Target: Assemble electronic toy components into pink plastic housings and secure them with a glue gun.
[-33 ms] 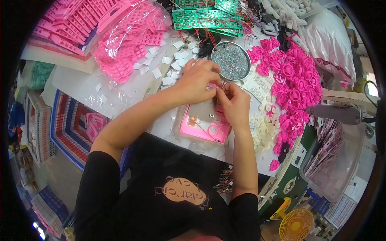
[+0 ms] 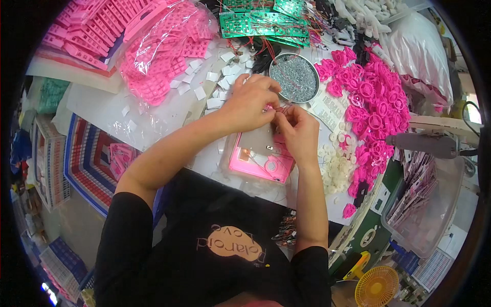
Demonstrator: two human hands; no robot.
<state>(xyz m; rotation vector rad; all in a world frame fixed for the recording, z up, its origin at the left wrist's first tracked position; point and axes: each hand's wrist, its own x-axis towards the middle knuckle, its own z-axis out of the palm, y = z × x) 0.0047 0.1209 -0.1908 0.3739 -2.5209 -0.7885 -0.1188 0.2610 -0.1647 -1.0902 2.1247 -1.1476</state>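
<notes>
A flat pink plastic case (image 2: 255, 174) lies on the table before me, with a ring shape and small metal pieces inside it. Over its far end my left hand (image 2: 252, 104) is bent, fingertips pressed together; what they grip is hidden. Close against it, my right hand (image 2: 298, 131) pinches at thin reddish wires (image 2: 281, 109), its thumb and forefinger closed. Just beyond the hands sits a round metal dish (image 2: 318, 77) full of small silvery screws (image 2: 293, 77).
White squares (image 2: 225, 83) and bagged pink parts (image 2: 158, 61) lie left. Green circuit boards (image 2: 263, 24) are piled at the back. Right are pink rings (image 2: 376, 102), whitish small parts (image 2: 335, 166) and a hanging grey electric screwdriver (image 2: 427, 146). A yellow fan (image 2: 377, 286) stands lower right.
The thin wires that stuck out from between my fingertips toward the dish now show less. Both hands stay almost in place over the case.
</notes>
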